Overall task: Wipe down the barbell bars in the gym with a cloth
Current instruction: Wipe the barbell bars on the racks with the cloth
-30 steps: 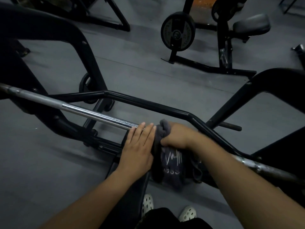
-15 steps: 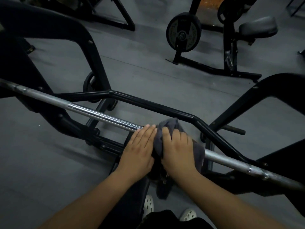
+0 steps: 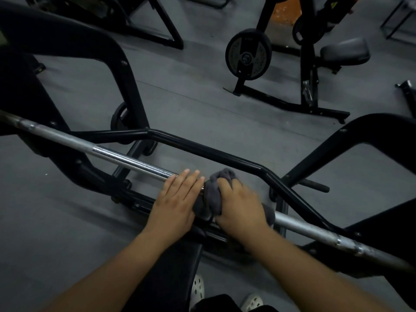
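Observation:
A silver barbell bar [image 3: 117,156] runs from the far left down to the lower right, resting on a black rack. My right hand [image 3: 240,206] presses a dark grey cloth [image 3: 213,192] wrapped over the middle of the bar. My left hand [image 3: 177,199] lies flat on the bar just left of the cloth, fingers straight and together, touching the cloth's edge. The stretch of bar under both hands is hidden.
A black bent frame tube [image 3: 202,149] runs behind the bar. Rack uprights rise at the left [image 3: 121,70] and right [image 3: 337,149]. A black bench pad [image 3: 171,271] lies below my arms. A weight plate [image 3: 247,54] on a machine stands at the back. Grey floor [image 3: 56,221] surrounds it.
The cloth, which hung down below the bar, is now bunched up on top under my right hand. My right hand has turned from gripping sideways to pressing down. My left hand has stayed put.

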{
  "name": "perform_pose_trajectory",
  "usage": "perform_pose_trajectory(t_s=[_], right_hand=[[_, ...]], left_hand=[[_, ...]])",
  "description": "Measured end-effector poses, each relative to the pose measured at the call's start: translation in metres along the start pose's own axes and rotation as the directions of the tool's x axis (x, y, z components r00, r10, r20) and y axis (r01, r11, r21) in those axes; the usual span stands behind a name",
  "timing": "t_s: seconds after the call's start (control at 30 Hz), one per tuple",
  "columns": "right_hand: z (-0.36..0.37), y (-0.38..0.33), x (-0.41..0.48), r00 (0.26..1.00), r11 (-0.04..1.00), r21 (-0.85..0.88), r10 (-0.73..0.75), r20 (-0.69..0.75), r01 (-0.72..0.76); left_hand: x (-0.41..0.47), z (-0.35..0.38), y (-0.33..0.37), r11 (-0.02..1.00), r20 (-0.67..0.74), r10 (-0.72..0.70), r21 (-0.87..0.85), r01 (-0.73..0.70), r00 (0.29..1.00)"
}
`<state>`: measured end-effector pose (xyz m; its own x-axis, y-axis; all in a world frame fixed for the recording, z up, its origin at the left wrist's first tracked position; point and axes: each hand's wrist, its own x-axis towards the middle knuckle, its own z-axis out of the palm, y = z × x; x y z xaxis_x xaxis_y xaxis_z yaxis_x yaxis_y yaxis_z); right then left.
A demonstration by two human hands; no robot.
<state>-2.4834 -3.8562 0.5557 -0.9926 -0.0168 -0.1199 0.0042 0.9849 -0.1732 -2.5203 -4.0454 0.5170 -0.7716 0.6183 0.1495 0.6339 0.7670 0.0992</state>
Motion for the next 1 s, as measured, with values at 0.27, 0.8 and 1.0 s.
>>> perform_pose_trajectory(t_s=[0.27,0.8,1.0], right_hand=[[0.007,-0.008,-0.004,0.998,0.998,-0.051,0.038,-0.051,-0.041],[0.014,-0.008,-0.004,0.991,0.992,-0.127,-0.024,-0.131,0.007],[-0.038,0.009,0.048,0.860,0.867,0.440,-0.028,0.509,-0.233]], left_hand=[[0.000,0.000,0.001,1.000,0.027,0.002,-0.003,-0.002,1.000],[-0.001,-0.001,-0.013,0.999,-0.007,0.003,0.043,-0.002,1.000],[-0.005,0.000,-0.020,0.997,-0.018,-0.059,0.045,0.060,0.998]])
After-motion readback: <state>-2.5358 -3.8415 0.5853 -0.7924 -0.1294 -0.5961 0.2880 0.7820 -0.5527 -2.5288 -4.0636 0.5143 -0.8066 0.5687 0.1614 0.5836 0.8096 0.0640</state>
